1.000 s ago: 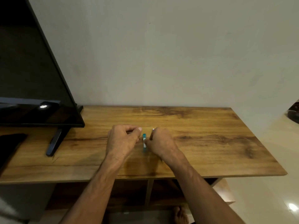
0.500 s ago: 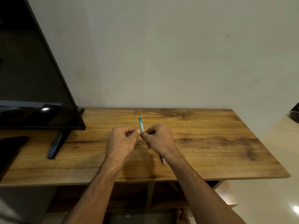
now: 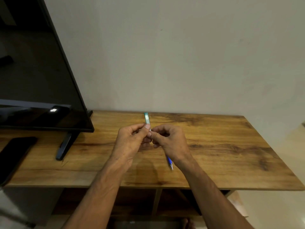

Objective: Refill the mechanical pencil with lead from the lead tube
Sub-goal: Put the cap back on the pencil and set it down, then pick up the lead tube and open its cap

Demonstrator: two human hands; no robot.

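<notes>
A slim teal lead tube [image 3: 146, 119] stands nearly upright above the wooden table [image 3: 222, 146], its cap end pointing away from me. My left hand [image 3: 130, 142] pinches its lower part between thumb and forefinger. My right hand [image 3: 171, 142] is curled right beside it, fingertips touching the tube's lower end. The blue mechanical pencil [image 3: 169, 161] sticks out from under the heel of my right hand, metal tip pointing toward me; it looks tucked in that palm, and the rest of it is hidden.
A large dark TV [image 3: 33, 80] stands at the left on a black foot [image 3: 65, 146]. A flat black device [image 3: 14, 154] lies at the table's left edge. A plain wall rises behind the table, and open shelves sit below it.
Both hands have lifted off the table. The lead tube has swung from pointing down between the hands to pointing up and away. The pencil tip now shows below my right wrist.
</notes>
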